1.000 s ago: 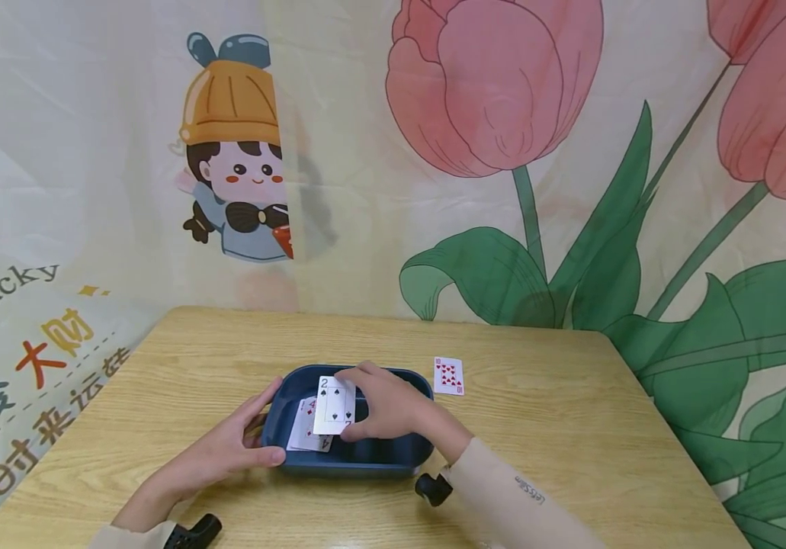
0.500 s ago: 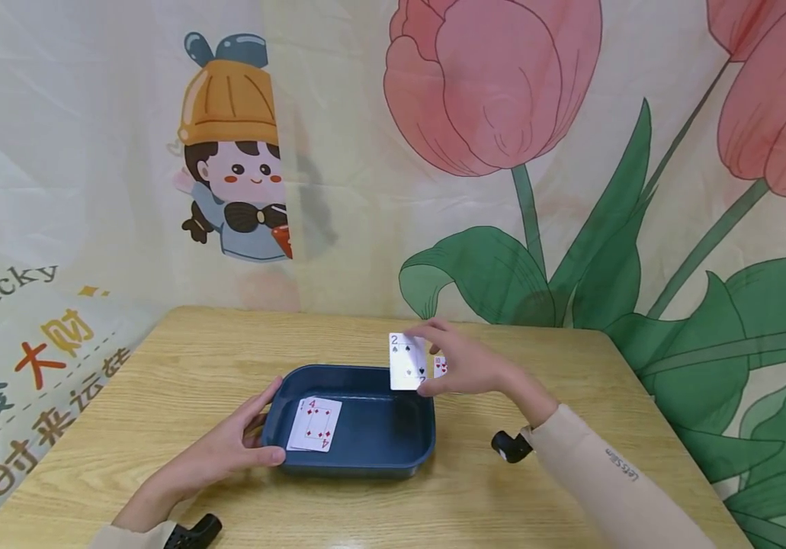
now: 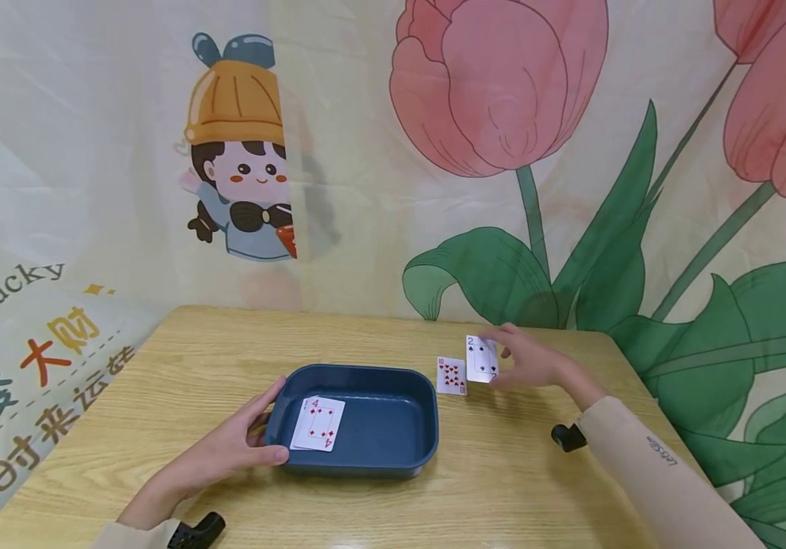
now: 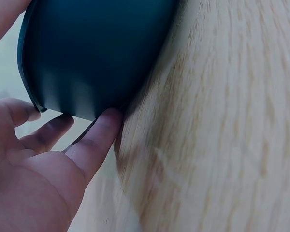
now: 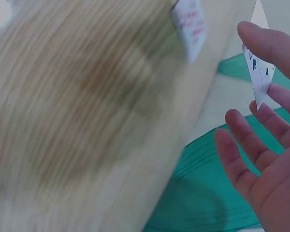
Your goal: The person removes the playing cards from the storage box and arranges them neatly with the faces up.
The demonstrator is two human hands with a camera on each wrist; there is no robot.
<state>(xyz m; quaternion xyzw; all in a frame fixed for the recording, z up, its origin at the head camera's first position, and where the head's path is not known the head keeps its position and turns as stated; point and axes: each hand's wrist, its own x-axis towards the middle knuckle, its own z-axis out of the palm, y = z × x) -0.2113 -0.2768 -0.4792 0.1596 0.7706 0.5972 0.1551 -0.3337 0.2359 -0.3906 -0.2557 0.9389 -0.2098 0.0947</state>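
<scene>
A dark blue tray (image 3: 386, 427) stands on the table, its left end held between the thumb and fingers of my left hand (image 3: 231, 444). In the left wrist view, fingertips rest on the outer wall of the tray (image 4: 92, 58). Inside, at the left, a four of diamonds playing card (image 3: 321, 425) lies on top of another card, mostly covered. My right hand (image 3: 535, 361) pinches a two of spades playing card (image 3: 480, 357) by its right side, face up, beyond the tray's right end. The right wrist view shows this card (image 5: 257, 60) edge-on between thumb and fingers.
A ten of hearts card (image 3: 450, 377) lies face up on the wooden table (image 3: 530, 473), between the tray and the two of spades. Behind the table hangs a printed cloth (image 3: 351, 152) with tulips and a cartoon figure. Black wrist cameras sit at both sleeves.
My right hand has carried the two of spades from above the tray to the right, past the ten of hearts, uncovering the four of diamonds. My left hand keeps its hold on the tray.
</scene>
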